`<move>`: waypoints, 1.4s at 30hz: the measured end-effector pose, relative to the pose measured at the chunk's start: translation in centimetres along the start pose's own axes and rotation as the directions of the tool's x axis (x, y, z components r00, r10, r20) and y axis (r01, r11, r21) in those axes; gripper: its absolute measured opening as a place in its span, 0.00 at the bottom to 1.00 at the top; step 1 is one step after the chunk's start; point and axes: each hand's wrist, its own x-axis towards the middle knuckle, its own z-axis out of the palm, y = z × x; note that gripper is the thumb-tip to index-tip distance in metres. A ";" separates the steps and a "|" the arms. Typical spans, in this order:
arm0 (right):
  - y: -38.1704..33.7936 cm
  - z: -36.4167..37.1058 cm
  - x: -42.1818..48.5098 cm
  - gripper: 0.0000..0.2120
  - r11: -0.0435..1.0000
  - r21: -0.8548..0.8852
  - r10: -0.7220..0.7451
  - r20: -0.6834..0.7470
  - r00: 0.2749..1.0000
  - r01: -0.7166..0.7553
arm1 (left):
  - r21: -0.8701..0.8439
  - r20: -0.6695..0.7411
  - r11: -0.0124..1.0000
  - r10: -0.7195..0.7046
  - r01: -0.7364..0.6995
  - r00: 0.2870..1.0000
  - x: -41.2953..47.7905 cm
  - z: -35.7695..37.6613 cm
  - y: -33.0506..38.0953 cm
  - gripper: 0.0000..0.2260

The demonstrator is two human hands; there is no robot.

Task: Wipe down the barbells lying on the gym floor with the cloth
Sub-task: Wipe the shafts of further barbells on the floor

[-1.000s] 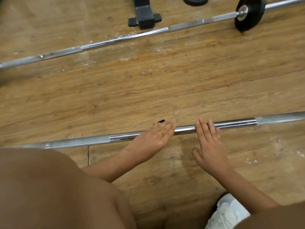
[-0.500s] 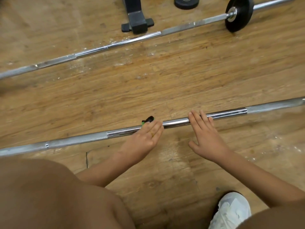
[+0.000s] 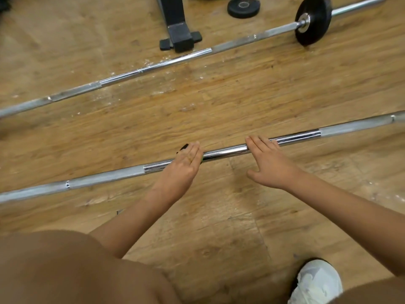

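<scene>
Currently left hand and right hand flat, fingers straight, on near barbell, dark cloth under the left.

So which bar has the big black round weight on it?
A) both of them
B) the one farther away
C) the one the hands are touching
B: the black plate sits on the far barbell; the near barbell shows only bare metal in view.
</scene>
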 end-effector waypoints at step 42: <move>1.0 -3.4 8.0 0.42 1.000 0.003 0.020 0.117 0.993 -0.020 | -0.272 -0.109 0.915 -0.337 0.298 0.935 2.5 2.9 -3.7 0.34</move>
